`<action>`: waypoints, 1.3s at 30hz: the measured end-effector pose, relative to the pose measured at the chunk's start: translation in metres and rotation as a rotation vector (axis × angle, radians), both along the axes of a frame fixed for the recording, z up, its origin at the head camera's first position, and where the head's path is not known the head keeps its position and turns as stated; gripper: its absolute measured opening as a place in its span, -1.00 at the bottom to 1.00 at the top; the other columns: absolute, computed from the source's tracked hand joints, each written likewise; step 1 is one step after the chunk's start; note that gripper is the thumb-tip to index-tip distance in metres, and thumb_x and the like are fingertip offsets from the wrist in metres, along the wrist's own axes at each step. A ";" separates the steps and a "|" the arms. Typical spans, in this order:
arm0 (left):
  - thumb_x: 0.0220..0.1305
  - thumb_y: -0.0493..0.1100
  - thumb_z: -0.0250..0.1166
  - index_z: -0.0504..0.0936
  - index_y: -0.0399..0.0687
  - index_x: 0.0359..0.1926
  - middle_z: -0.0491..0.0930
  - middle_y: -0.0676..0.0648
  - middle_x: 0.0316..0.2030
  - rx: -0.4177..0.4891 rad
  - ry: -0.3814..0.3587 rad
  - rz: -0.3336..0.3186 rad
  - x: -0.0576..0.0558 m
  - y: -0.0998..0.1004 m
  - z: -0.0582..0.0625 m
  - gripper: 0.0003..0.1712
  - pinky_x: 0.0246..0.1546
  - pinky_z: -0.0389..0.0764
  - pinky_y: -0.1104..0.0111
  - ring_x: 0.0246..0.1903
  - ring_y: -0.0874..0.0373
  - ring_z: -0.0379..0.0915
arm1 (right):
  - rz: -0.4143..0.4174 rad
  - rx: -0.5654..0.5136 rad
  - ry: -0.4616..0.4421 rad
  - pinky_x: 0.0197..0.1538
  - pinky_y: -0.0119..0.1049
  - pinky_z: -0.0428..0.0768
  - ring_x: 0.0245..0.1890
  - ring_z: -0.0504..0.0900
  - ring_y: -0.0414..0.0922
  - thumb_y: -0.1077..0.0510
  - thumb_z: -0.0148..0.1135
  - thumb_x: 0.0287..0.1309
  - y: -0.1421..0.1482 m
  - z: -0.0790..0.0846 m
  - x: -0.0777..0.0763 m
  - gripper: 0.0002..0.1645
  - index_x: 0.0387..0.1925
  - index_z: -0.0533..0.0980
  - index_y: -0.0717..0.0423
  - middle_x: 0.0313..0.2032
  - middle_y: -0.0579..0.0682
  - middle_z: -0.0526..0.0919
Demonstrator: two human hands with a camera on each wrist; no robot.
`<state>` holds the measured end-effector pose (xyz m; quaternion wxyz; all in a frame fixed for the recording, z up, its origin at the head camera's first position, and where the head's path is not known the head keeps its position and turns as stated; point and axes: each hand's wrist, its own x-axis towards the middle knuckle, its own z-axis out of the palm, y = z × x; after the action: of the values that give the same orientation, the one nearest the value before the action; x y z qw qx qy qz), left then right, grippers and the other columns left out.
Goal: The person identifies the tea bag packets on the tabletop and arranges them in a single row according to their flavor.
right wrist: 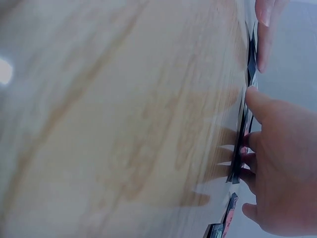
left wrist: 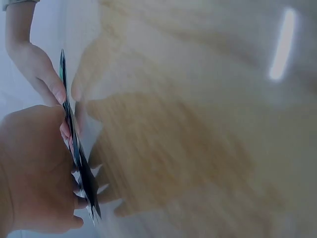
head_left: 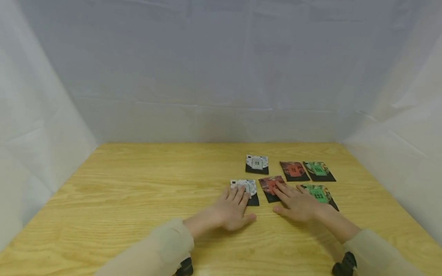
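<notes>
Spread over a flat white-and-black printed packet (head_left: 253, 188), my left hand (head_left: 233, 212) rests its straight fingers on the print, thumb out to the right. My right hand (head_left: 298, 205) lays extended fingertips on a red-and-black packet (head_left: 267, 186) just to the right. A green-and-black packet (head_left: 321, 195) lies partly hidden behind that hand and wrist. Thin packet edges show beside the left hand (left wrist: 37, 168) in the left wrist view. In the right wrist view, the right hand (right wrist: 287, 163) has its fingers against a packet edge. Neither hand is curled round anything.
Farther back lie a second white packet (head_left: 257, 164), a second red packet (head_left: 294, 171) and a second green one (head_left: 319, 171), the last two nearly side by side. Pale sheeting (head_left: 207, 76) encloses the wooden table (head_left: 138, 184) at the back and sides.
</notes>
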<state>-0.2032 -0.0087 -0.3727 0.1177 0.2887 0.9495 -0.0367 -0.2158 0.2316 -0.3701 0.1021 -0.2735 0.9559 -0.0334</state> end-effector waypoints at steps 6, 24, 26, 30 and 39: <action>0.33 0.39 -0.39 -0.09 -0.06 0.46 -0.24 -0.14 0.44 -0.003 -0.011 0.036 0.002 0.008 -0.002 -0.13 0.36 -0.25 0.08 0.40 -0.03 -0.34 | -0.007 0.010 -0.015 0.28 0.28 -0.16 0.36 0.00 0.20 -0.34 -0.22 0.29 0.001 0.000 -0.001 -0.11 0.40 0.06 0.18 0.40 0.21 -0.04; 0.30 0.42 -0.39 -0.07 -0.02 0.46 -0.16 -0.09 0.43 -0.053 -0.003 0.079 0.003 0.010 0.002 -0.11 0.35 -0.18 0.06 0.40 -0.01 -0.25 | -0.016 0.016 -0.038 0.27 0.29 -0.17 0.36 -0.01 0.19 -0.37 -0.25 0.28 0.000 0.001 -0.004 -0.09 0.40 0.06 0.17 0.40 0.21 -0.03; 0.30 0.42 -0.38 -0.06 -0.02 0.46 -0.15 -0.09 0.43 -0.043 -0.007 0.083 0.003 0.008 0.003 -0.11 0.35 -0.18 0.04 0.40 -0.01 -0.23 | -0.013 0.010 -0.042 0.27 0.29 -0.18 0.37 -0.02 0.19 -0.38 -0.27 0.28 0.000 0.001 -0.005 -0.08 0.40 0.05 0.17 0.40 0.21 -0.04; 0.31 0.41 -0.35 -0.05 -0.03 0.45 -0.15 -0.08 0.43 -0.024 -0.015 0.088 0.003 0.003 0.005 -0.11 0.34 -0.17 0.00 0.40 -0.02 -0.23 | -0.009 0.004 -0.052 0.28 0.29 -0.20 0.37 -0.04 0.20 -0.38 -0.28 0.28 0.001 0.002 -0.005 -0.08 0.41 0.03 0.17 0.41 0.21 -0.07; 0.32 0.39 -0.32 -0.03 -0.06 0.45 -0.18 -0.10 0.44 -0.010 -0.014 0.105 0.003 -0.008 0.007 -0.12 0.34 -0.22 -0.02 0.40 -0.04 -0.25 | -0.009 0.001 -0.061 0.27 0.30 -0.22 0.36 -0.03 0.21 -0.36 -0.24 0.29 0.003 0.006 -0.007 -0.10 0.41 0.04 0.18 0.40 0.22 -0.06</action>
<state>-0.2005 -0.0170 -0.3660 0.1278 0.2381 0.9622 -0.0333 -0.2225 0.2344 -0.3643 0.1313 -0.2681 0.9535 -0.0418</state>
